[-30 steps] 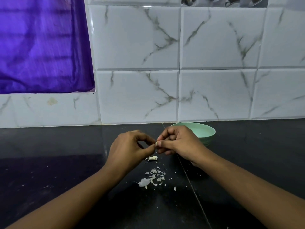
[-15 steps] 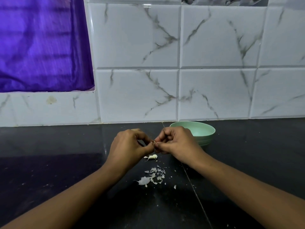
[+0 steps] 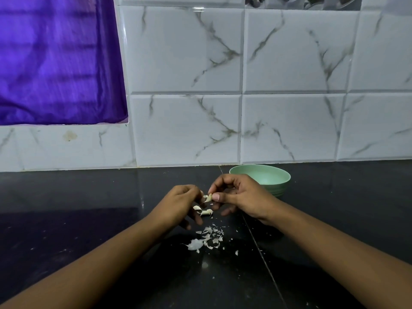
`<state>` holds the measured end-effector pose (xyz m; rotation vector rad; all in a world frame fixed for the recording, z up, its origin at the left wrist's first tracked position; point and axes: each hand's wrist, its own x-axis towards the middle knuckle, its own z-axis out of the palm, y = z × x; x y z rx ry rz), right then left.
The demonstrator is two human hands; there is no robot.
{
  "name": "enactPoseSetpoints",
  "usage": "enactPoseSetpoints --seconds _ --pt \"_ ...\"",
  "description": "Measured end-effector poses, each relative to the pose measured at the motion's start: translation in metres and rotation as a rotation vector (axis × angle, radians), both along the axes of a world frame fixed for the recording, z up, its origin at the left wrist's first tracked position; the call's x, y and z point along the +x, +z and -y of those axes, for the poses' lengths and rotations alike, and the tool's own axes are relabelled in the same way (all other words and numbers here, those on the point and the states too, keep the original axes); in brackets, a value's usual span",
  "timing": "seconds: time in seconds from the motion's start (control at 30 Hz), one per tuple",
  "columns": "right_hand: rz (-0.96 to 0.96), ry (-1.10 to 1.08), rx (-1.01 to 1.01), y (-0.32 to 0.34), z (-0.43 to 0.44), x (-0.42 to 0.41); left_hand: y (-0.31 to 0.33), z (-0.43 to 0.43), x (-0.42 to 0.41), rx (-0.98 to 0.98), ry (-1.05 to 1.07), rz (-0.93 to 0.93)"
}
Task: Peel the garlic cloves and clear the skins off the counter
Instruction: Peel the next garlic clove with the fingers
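Clove pinched in right hand fingertips, above counter, near bowl. Left hand grip on curled peel unclear. Could slip from so small a pinch if tugged hard; could scatter skins wider.

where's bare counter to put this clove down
Bare counter: left of the left hand to the tiled wall, and right of the green bowl. Crowded between the forearms, where skins lie below the right hand pinching the clove.
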<state>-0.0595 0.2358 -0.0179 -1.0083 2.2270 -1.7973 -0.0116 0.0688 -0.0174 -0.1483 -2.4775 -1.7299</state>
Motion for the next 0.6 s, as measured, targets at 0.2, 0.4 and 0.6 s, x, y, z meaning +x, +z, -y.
enactPoseSetpoints --seconds 0.2,0.4,0.6 --pt "0.014 0.012 -0.041 0.003 -0.001 0.001 0.007 0.013 -0.001 -0.212 -0.013 -0.107" --pt "0.0 -0.026 -0.032 0.006 -0.005 0.0 0.01 0.016 0.002 -0.105 -0.033 -0.131" --pt "0.014 -0.007 -0.043 0.003 0.0 0.002 0.006 0.009 0.002 -0.064 -0.023 -0.189"
